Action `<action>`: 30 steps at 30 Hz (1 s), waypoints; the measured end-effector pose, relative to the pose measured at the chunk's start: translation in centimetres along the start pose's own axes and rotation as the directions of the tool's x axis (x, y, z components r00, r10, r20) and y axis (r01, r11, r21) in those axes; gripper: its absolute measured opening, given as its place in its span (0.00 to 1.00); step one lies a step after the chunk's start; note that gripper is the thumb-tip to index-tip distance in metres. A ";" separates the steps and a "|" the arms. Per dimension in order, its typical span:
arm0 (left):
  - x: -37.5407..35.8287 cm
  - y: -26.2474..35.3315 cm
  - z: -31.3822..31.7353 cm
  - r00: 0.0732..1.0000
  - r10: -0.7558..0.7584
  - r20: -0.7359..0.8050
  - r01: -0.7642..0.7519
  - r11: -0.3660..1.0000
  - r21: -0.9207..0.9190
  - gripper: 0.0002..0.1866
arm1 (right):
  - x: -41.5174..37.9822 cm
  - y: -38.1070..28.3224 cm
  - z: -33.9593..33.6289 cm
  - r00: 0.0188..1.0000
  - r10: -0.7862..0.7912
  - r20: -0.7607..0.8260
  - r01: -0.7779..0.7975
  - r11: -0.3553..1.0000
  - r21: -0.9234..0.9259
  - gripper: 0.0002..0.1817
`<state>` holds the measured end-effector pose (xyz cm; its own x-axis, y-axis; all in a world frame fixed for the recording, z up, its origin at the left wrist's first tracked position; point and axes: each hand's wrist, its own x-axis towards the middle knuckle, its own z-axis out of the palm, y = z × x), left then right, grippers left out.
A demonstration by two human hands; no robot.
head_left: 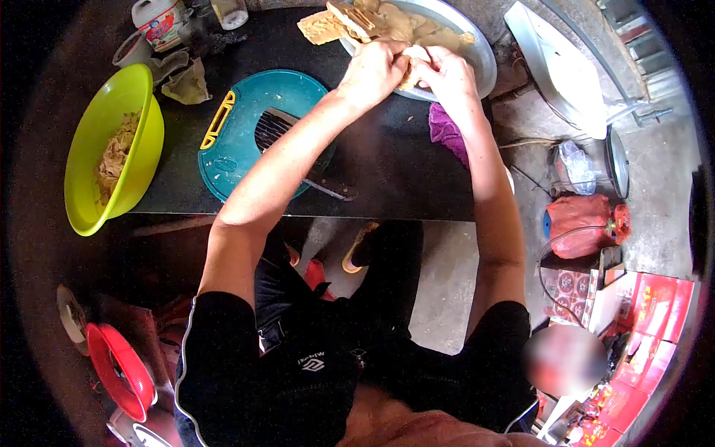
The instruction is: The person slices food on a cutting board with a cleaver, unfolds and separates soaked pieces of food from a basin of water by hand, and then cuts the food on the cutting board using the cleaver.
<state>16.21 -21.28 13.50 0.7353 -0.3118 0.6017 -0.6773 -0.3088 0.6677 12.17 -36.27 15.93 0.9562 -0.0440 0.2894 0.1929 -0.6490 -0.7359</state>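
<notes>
My left hand [374,68] and my right hand [448,76] meet over the near rim of a metal basin [485,67]. Fingers of both are closed on a tan, flat piece [406,74] whose kind I cannot make out; much of it is hidden by the fingers. Inside the basin lie several more thin, tan sheets [398,22], some jutting past its left rim. Left of my forearms, a blue-green round cutting board [246,97] with a yellow handle bears a dark, striped cleaver blade [275,130], partly covered by my left arm.
At the left table edge, a lime-green basin [153,138] holds tan broken pieces [118,153]. A purple cloth [447,132] lies below my right wrist. A white jug [158,22] and clear wrappers [188,83] are at the back left. Red boxes [655,305] stand at the right.
</notes>
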 end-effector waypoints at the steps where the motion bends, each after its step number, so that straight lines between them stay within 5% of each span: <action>1: -0.3 0.0 0.3 0.997 0.052 -0.052 -0.051 0.998 0.021 0.09 | 0.3 0.2 0.2 1.000 -0.009 -0.026 0.006 0.993 -0.115 0.17; 5: -0.2 0.2 0.2 0.995 -0.038 0.087 0.041 0.999 -0.034 0.18 | 0.5 0.6 0.8 0.988 -0.053 -0.146 0.019 0.974 -0.224 0.16; 10: -0.2 -1.0 -0.2 0.995 -0.044 0.086 0.053 0.994 -0.100 0.16 | 1.4 2.6 1.1 0.962 -0.187 -0.197 0.148 0.970 -0.195 0.11; 13: 0.1 -1.9 -0.6 0.982 -0.113 0.152 0.141 0.972 -0.187 0.15 | 2.7 5.5 1.8 0.984 -0.125 -0.127 0.167 0.897 0.410 0.08; 16: 0.2 -3.5 -0.1 0.973 -0.149 0.177 0.197 0.935 -0.294 0.14 | 3.1 4.8 2.0 0.994 0.107 -0.037 -0.052 0.722 0.690 0.05; 19: 0.7 -1.7 -1.5 0.968 -0.184 0.171 0.212 0.963 -0.164 0.16 | 3.6 4.2 1.6 1.000 0.027 -0.013 -0.016 0.837 0.547 0.05; 21: 0.9 0.4 -2.4 0.965 -0.208 0.161 0.207 0.978 0.020 0.16 | 3.6 3.5 1.2 0.997 -0.076 -0.032 0.081 0.973 0.216 0.07; 24: 1.1 -0.6 -1.1 0.997 -0.007 0.080 0.001 0.997 0.081 0.16 | 2.3 0.9 1.0 0.986 -0.133 -0.103 0.123 0.987 -0.099 0.10; 26: 1.4 -1.5 -0.4 0.988 0.155 0.024 -0.157 0.983 0.099 0.15 | 2.2 1.2 1.3 0.979 -0.131 -0.160 0.124 0.991 -0.051 0.10; 30: 1.1 -1.5 0.3 0.999 0.031 -0.035 -0.031 0.999 -0.019 0.13 | 2.3 3.0 2.3 0.959 -0.139 -0.248 0.164 0.983 0.084 0.10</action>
<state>18.01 -21.43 13.02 0.7145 -0.2899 0.6368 -0.6996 -0.2816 0.6567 15.45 -36.59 13.01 0.8355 -0.1403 0.5313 0.3651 -0.5809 -0.7275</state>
